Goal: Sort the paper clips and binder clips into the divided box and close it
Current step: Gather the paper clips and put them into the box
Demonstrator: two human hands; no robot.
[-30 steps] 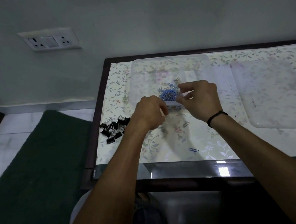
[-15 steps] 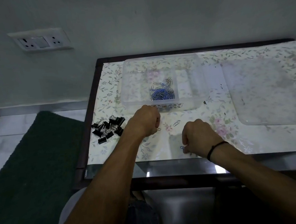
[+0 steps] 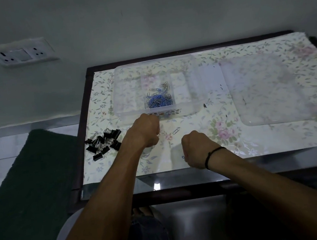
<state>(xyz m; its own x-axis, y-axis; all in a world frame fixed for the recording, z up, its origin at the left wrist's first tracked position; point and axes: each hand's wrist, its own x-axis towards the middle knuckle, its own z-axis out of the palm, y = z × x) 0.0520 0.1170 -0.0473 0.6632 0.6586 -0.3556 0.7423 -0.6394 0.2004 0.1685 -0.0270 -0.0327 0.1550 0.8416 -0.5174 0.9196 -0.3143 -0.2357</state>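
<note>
Down on the floral surface (image 3: 234, 147), both hands are curled tight: the left hand (image 3: 145, 130) pinches a paper clip just before the divided box (image 3: 121, 104), while the right hand (image 3: 195, 149) closes on a blue clip (image 3: 183, 157). Between them a loose silver clip (image 3: 176, 131) lies diagonally, and the binder clips (image 3: 103, 142) sit heaped at left.

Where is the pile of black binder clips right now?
The black binder clips lie on the table's left edge, left of the left hand, nearer than the clear box.
</note>
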